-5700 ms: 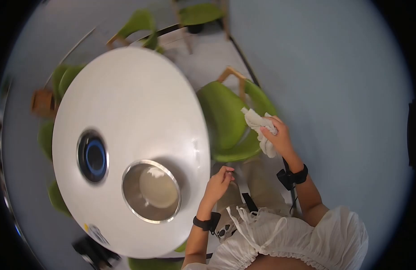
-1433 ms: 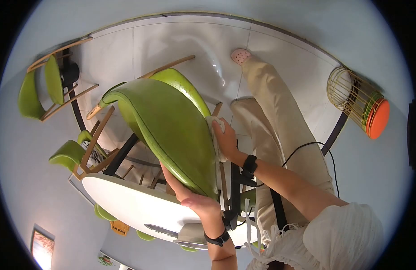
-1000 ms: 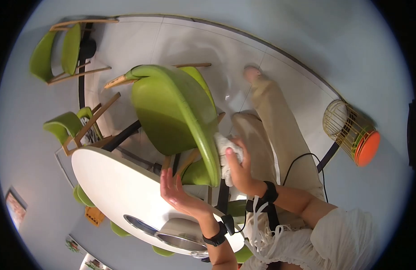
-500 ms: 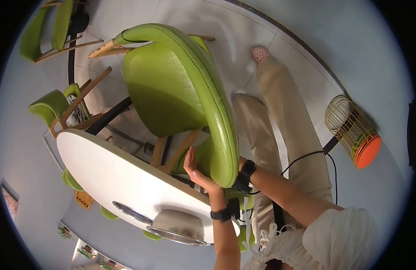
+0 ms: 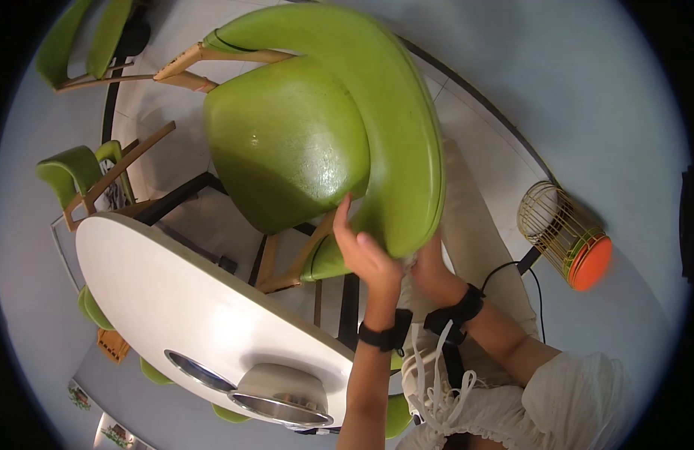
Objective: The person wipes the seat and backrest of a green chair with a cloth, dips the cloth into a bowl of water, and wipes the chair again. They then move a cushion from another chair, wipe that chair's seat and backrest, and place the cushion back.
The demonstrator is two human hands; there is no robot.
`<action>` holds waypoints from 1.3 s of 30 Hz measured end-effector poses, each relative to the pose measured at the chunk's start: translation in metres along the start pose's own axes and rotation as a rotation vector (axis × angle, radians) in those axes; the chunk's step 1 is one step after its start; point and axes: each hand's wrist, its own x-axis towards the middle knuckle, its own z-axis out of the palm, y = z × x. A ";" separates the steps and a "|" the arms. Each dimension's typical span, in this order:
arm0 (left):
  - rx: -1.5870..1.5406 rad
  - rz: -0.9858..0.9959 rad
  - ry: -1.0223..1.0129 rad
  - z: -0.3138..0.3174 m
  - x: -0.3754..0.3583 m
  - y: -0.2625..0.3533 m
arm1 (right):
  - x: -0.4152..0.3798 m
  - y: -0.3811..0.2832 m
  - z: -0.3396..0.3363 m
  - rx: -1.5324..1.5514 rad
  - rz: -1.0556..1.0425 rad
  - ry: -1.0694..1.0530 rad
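Note:
A green padded chair (image 5: 287, 142) with wooden legs fills the middle of the view, its curved backrest (image 5: 407, 142) toward me. My left hand (image 5: 369, 259) is at the near lower end of the backrest, fingers stretched out along its inner side and thumb apart. On the outer side, close to the same end, is my right hand (image 5: 434, 274); its fingers are mostly hidden behind the backrest. Between the two hands is a small pale patch that I cannot make out. Both wrists wear black straps with a small box.
Left of my hands stands a white oval table (image 5: 152, 277) with a steel bowl (image 5: 283, 386) and another shiny metal dish (image 5: 199, 370). More green chairs (image 5: 69, 176) are around it. At right, a gold wire stand (image 5: 560, 225) with an orange top is by the wall. A black cable (image 5: 540, 300) loops beside my leg.
The chair looks larger and shifted right and up in view, with more of its backrest's outer face showing. Both hands have moved up and right with its near end.

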 end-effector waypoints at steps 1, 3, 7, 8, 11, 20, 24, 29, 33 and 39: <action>-0.025 -0.014 0.005 0.013 0.008 0.010 | 0.007 -0.013 0.001 -0.073 -0.169 -0.011; -0.102 -0.015 0.023 0.038 0.029 0.022 | 0.015 -0.042 0.012 0.002 -0.303 0.037; -0.370 -0.066 0.006 0.066 0.065 0.041 | 0.031 -0.069 0.029 0.023 -0.501 0.034; -0.449 -0.111 -0.015 0.064 0.073 0.041 | 0.040 -0.061 0.029 -0.024 -0.541 0.074; -0.298 -0.060 0.018 0.023 0.077 0.027 | 0.069 -0.029 0.041 -0.102 -0.495 0.244; 0.387 0.079 0.023 -0.024 0.061 -0.036 | 0.112 0.099 0.030 -0.462 -0.079 0.064; -0.027 -0.031 0.167 -0.031 0.064 -0.036 | 0.063 0.058 0.042 -0.139 -0.019 0.131; -0.270 -0.198 0.243 -0.057 0.079 -0.023 | -0.012 0.013 0.045 0.068 -0.126 0.103; 0.227 0.044 0.172 -0.097 0.086 -0.062 | -0.033 -0.058 0.049 -0.444 -0.539 -0.321; 0.554 -0.053 0.264 -0.091 0.078 -0.064 | -0.006 -0.098 0.113 -1.487 -0.947 -0.460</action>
